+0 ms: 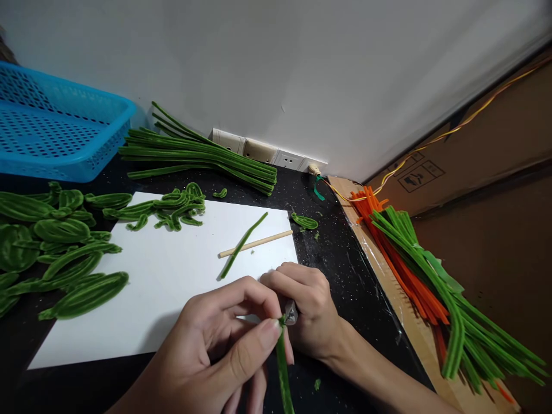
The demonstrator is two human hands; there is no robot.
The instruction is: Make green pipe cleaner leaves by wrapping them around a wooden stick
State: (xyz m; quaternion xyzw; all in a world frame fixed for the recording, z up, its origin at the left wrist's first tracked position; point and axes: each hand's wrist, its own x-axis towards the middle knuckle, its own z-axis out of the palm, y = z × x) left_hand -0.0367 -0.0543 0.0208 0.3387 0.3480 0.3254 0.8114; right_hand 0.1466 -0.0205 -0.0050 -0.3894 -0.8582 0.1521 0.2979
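Observation:
Low in the middle, my left hand (228,339) pinches a green fuzzy pipe cleaner (282,368) near its upper end between thumb and forefinger. The rest of the stem hangs down past the bottom edge. Right beside it, my right hand (308,307) is closed in a fist around a tool with a shiny metal tip (291,313). That tip meets the end of the pipe cleaner; my fingers hide the tool's body. Beyond the hands, a short green pipe cleaner piece (244,246) lies across a thin wooden stick (263,242) on a white sheet (172,287).
Leaf shapes bent from green pipe cleaner (64,230) are piled at left. Small curled green pieces (181,204) lie on the sheet's far edge. Behind are a green pipe cleaner bundle (198,155), a blue basket (107,129) and wall sockets (259,150). Orange stems (405,276) lie on cardboard at right.

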